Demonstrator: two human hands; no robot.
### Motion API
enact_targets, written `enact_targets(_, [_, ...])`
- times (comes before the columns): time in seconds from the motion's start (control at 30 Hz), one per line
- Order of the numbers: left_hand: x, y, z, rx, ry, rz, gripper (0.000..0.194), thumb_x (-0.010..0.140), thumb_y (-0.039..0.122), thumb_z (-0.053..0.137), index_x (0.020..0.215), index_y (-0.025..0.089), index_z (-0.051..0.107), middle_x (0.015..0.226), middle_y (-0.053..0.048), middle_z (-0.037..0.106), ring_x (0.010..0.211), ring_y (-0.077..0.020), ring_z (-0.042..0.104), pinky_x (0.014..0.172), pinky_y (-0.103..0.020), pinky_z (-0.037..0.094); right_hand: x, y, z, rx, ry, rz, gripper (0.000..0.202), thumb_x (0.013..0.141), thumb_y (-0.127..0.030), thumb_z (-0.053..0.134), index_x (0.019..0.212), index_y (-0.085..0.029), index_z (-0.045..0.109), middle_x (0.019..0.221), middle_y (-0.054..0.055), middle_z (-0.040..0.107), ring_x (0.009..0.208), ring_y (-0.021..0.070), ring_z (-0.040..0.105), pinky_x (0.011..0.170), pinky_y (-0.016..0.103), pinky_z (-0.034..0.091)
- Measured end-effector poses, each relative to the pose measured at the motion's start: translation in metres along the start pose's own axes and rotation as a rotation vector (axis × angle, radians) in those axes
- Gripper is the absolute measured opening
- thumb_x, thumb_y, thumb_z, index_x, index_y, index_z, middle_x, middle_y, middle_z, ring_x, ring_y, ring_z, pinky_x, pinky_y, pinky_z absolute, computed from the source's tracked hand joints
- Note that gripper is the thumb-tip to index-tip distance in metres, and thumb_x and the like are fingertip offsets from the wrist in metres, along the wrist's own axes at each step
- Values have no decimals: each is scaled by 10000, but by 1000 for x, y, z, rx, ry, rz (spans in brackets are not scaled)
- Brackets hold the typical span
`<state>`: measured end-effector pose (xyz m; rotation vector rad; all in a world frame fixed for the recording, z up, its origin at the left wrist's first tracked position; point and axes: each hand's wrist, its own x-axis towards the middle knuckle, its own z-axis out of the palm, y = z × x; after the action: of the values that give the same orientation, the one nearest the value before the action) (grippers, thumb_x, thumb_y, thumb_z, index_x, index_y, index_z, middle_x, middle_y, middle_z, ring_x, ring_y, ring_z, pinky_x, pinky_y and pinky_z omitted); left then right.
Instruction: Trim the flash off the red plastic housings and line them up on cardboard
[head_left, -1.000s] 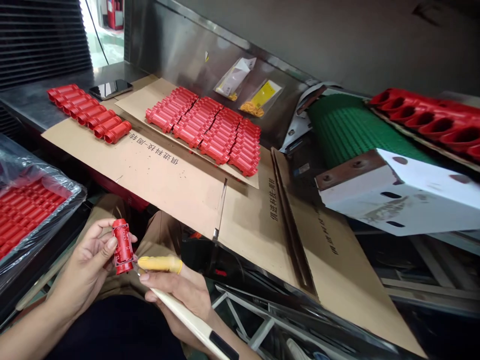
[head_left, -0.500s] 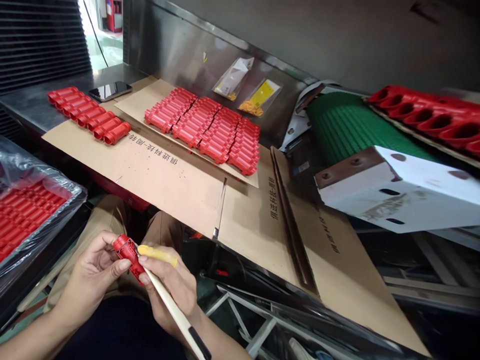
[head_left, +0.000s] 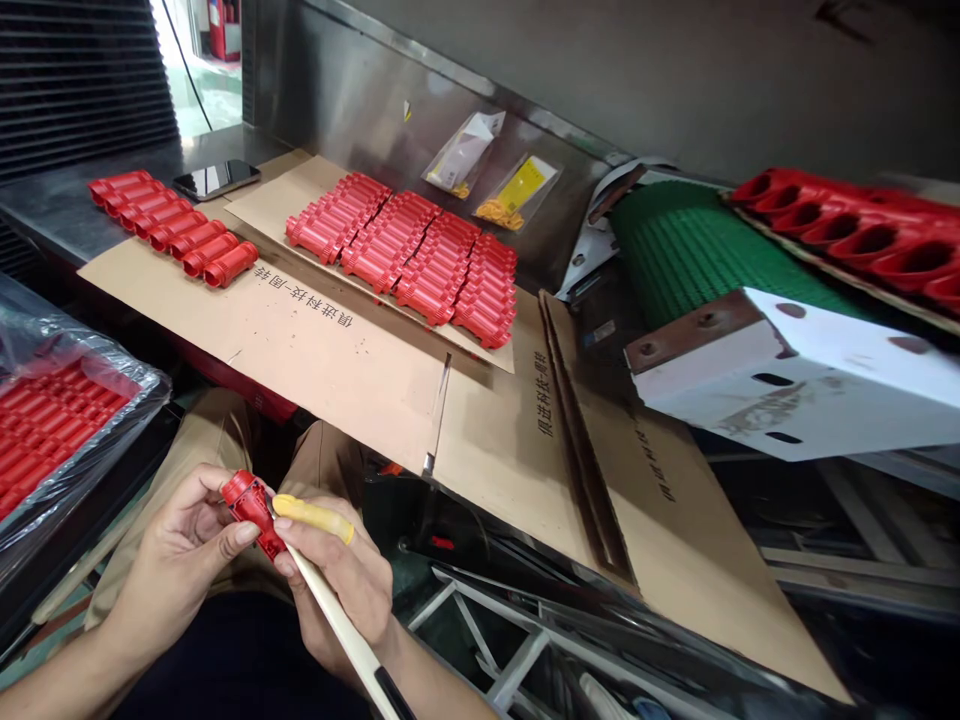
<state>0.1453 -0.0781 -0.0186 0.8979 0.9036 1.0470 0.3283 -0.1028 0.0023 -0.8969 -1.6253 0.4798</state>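
Note:
Over my lap, my left hand (head_left: 184, 545) pinches a red plastic tube-shaped part (head_left: 246, 498) by its upper end, thumb in front. My right hand (head_left: 346, 575) is closed round a slim tool with a long cream handle (head_left: 336, 622), black toward its rear end. The tool's front tip meets the side of the red part; fingers largely hide the tip, so I cannot tell its exact shape. A yellow finger cot (head_left: 313, 514) covers my right index finger. The right fingertips also touch the part's lower end.
Cardboard sheets (head_left: 375, 385) cover the bench, bearing rows of red parts (head_left: 390, 240) and a shorter row (head_left: 172, 225). A phone (head_left: 217, 180) lies behind. A plastic-lined bin of red parts (head_left: 60, 430) stands left. At right a green conveyor belt (head_left: 675, 250) carries more red parts.
The red part has tilted slightly in my fingers, and both hands stay nearly in place. The whole view has shifted a little.

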Motion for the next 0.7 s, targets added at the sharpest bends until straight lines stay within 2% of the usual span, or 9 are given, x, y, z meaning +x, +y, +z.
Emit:
enact_targets(0.2, [1, 3, 5, 2, 27, 21, 161, 902, 236, 852, 994, 245, 720, 929, -11, 774, 860, -157, 733, 809, -226, 615, -3, -1, 2, -21, 12, -5, 397, 927, 35, 615, 1289, -99, 709, 1157, 174, 769, 1088, 276, 725, 944, 447, 670])
enact_targets(0.33, [1, 2, 8, -15, 48, 35, 154, 908, 243, 847, 1007, 267, 731, 978, -3, 792, 914, -158, 749, 867, -227, 620, -5, -4, 2, -42, 33, 16, 445, 884, 67, 595, 1287, -93, 694, 1189, 188, 748, 1121, 285, 722, 975, 464, 660])
enact_targets(0.5, [1, 0, 6, -19, 33, 36, 157, 924, 243, 832, 1032, 293, 730, 967, 22, 779, 912, -138, 735, 881, -210, 606, -2, -6, -3, -29, -13, 33, 396, 926, 19, 609, 1296, -108, 671, 1179, 176, 756, 1132, 278, 725, 980, 453, 653])
enact_targets(0.7, [0, 2, 7, -12, 37, 29, 154, 911, 251, 843, 1013, 264, 728, 937, 2, 770, 873, -149, 729, 839, -220, 605, 1, -4, -4, -37, -6, 38, 337, 975, -47, 618, 1294, -139, 671, 1169, 164, 768, 1093, 273, 744, 926, 445, 672])
